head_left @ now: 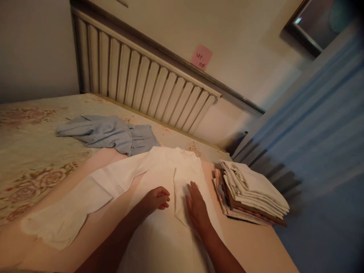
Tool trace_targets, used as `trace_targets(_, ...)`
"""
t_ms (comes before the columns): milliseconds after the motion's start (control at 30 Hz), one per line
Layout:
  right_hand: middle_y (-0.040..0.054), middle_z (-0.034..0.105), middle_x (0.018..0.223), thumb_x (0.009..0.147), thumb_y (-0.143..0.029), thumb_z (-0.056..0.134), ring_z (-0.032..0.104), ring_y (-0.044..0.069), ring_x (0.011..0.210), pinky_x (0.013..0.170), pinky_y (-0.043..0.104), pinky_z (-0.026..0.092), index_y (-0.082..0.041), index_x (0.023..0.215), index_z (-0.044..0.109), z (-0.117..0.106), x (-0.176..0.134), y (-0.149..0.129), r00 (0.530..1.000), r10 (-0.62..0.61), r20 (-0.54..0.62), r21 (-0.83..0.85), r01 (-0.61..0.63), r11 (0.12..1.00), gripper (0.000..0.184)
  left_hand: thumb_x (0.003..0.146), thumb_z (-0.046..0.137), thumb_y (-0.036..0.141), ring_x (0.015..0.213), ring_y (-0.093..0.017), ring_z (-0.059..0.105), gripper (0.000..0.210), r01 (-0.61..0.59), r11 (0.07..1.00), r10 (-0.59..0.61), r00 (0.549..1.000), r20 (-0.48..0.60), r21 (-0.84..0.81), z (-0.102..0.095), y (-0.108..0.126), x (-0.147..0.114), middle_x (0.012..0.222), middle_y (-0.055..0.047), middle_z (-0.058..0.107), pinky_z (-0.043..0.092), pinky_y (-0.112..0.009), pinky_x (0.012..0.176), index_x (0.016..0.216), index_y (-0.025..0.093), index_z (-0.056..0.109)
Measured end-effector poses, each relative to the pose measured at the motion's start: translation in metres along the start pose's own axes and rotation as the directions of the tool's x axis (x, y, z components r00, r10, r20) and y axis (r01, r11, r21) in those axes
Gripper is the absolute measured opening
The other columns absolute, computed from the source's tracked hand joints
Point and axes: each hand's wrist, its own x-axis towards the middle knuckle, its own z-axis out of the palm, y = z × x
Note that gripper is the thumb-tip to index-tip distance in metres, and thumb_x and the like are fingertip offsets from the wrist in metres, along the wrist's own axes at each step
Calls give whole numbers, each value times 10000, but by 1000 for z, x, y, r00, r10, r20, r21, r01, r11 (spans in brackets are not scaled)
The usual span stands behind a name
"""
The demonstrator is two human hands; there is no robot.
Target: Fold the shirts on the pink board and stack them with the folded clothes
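Observation:
A white long-sleeved garment (pixel 159 161) lies spread in front of me on a pale pink surface. One sleeve (pixel 99 187) stretches out to the left, while the other sleeve (pixel 180 197) is folded in over the body. My right hand (pixel 197 206) rests on the folded part with its fingers straight and flat. Just left of it, my left hand (pixel 156 199) hovers over the middle of the garment, fingers loosely bent and nothing visible in them. The garment's lower part runs down between my forearms, which partly hide it.
A stack of folded clothes (pixel 253 193) sits to the right, beside a blue curtain (pixel 321 151). A grey-blue garment (pixel 110 132) lies crumpled at the back left on a floral bed cover (pixel 36 182). Behind stands a slatted radiator (pixel 148 81); a pink note (pixel 201 57) is above it.

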Motion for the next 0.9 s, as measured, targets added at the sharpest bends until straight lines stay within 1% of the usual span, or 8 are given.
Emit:
trace_targets(133,116,366,1495,950,-269,405,259,261,1414,1127,517,292,-179,1432,380,25,7,-14,973,-174,150,-27,180,983,491,679,656,372,714,-163,655,292,-3,1000,3,1000,-4,4,0,-1,1,842,-30,665,486,-302,678,876,175,568)
trace_targets(333,132,399,1473,940,-297,443,286,265,1403,1132,531,272,-161,1441,357,49,-3,-9,963,-194,188,-79,212,974,527,692,652,353,715,-166,655,268,-13,1000,12,999,-50,-21,0,-5,4,809,-23,657,492,-308,683,874,171,576)
trace_targets(467,128,395,1475,943,-309,445,295,265,1400,1133,528,272,-163,1426,388,47,-3,-10,967,-181,181,-71,196,978,507,625,722,330,736,-183,639,319,-19,994,-8,970,-241,-110,-4,-10,9,742,-16,630,493,-317,683,861,153,600)
trace_targets(567,121,415,1464,935,-301,457,319,259,1389,1137,518,269,-162,1398,432,47,-4,-10,972,-155,175,-35,164,986,483,596,754,302,851,-204,632,406,-46,981,-33,919,-393,-190,-10,-13,12,860,-55,652,497,-331,758,942,145,612)
trace_targets(633,114,456,1436,925,-310,470,361,258,1367,1134,516,273,-166,1360,482,46,-3,-9,979,-115,170,14,114,993,458,630,740,310,964,-218,620,448,-82,968,-29,902,-432,-235,-13,-15,13,1012,-96,651,494,-332,825,1022,150,594)
trace_targets(733,125,557,1341,906,-333,482,476,268,1281,1089,498,348,-156,1255,582,40,6,-19,988,65,138,105,-79,991,404,701,693,322,1056,-231,604,438,-137,940,-25,886,-463,-313,-15,-20,13,1160,-147,614,498,-330,872,1081,147,565)
trace_targets(833,115,654,1190,878,-301,493,595,251,1119,993,437,451,-161,1148,640,27,27,-54,973,206,108,258,-227,939,338,724,692,277,1090,-245,597,394,-210,869,-17,892,-451,-448,-15,-26,14,1188,-156,609,490,-343,920,1079,150,577)
trace_targets(900,70,694,1081,861,-242,496,638,211,1004,919,369,496,-195,1094,653,19,46,-92,981,146,130,397,-187,899,285,738,705,247,1121,-249,581,365,-244,801,-12,907,-420,-548,-15,-29,14,1187,-148,615,466,-359,967,1077,163,602)
